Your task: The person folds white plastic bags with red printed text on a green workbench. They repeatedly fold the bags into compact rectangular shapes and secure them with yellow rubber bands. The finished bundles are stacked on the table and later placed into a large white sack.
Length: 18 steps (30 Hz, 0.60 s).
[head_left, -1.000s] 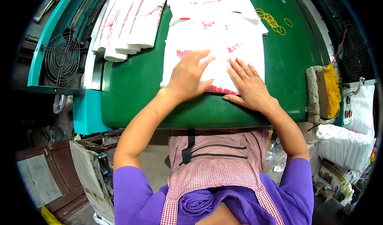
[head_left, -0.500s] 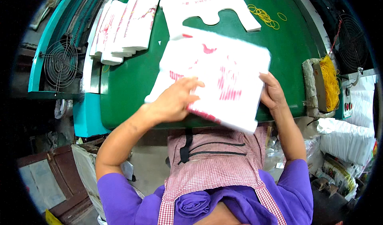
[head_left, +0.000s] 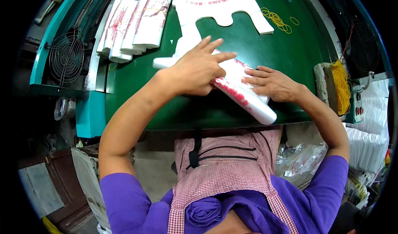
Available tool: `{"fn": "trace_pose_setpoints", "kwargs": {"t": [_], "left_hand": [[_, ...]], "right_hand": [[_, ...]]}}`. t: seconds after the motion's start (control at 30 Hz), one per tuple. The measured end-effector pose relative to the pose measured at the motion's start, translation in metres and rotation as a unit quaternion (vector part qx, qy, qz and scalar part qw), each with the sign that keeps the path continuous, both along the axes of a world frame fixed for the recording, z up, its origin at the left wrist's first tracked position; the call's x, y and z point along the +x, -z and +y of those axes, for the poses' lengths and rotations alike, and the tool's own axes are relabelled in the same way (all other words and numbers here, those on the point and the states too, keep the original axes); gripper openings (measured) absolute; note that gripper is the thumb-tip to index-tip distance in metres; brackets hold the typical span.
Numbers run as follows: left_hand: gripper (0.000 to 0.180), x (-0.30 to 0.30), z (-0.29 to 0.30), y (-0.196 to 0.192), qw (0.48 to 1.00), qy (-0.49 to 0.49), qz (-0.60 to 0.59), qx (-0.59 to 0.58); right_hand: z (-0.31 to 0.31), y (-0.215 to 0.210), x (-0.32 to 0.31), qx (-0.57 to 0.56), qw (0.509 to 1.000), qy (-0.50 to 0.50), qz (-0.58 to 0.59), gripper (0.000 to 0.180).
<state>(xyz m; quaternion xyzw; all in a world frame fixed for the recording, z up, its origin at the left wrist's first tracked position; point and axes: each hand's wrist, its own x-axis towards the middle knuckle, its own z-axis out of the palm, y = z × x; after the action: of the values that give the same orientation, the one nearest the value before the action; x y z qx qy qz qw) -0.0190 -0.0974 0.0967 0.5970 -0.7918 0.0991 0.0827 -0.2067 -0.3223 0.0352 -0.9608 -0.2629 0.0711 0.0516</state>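
A folded stack of white plastic bags with red print (head_left: pixel 244 93) lay slantwise on the green counter (head_left: pixel 290 51), its lower end just at the counter's near edge. The left hand (head_left: pixel 198 68) pressed flat on top of the stack, fingers spread wide, apparently to keep the fold from springing open. The right hand (head_left: pixel 271 84) rested open against the stack's right side, fingers pointing left, steadying it. Beyond the stack lay a flat pile of unfolded bags (head_left: pixel 219 1); to the stack's far left sat a row of finished bundles (head_left: pixel 134 22). Yellow rubber bands (head_left: pixel 275 19) lay far right of it. Bare green surface to the stack's right left room to move.
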Motion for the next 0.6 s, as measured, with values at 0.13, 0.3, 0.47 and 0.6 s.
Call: {"fn": "trace_pose_setpoints", "kwargs": {"t": [0.13, 0.3, 0.47, 0.6], "left_hand": [[0.023, 0.003, 0.005, 0.03, 0.936, -0.083, 0.185, 0.288], [0.043, -0.048, 0.034, 0.028, 0.948, -0.116, 0.155, 0.252], [0.034, -0.005, 0.048, 0.021, 0.905, -0.212, 0.245, 0.276], [0.028, 0.022, 0.019, 0.055, 0.939, -0.282, 0.159, 0.121]], "right_hand": [[-0.01, -0.01, -0.011, 0.179, 0.977, 0.065, 0.093, 0.05], [0.063, -0.029, -0.044, 0.094, 0.977, 0.189, 0.023, 0.067], [0.025, -0.021, -0.023, 0.324, 0.909, 0.245, 0.096, 0.043], [-0.005, 0.003, 0.016, 0.348, 0.853, 0.382, 0.08, 0.04]]}}
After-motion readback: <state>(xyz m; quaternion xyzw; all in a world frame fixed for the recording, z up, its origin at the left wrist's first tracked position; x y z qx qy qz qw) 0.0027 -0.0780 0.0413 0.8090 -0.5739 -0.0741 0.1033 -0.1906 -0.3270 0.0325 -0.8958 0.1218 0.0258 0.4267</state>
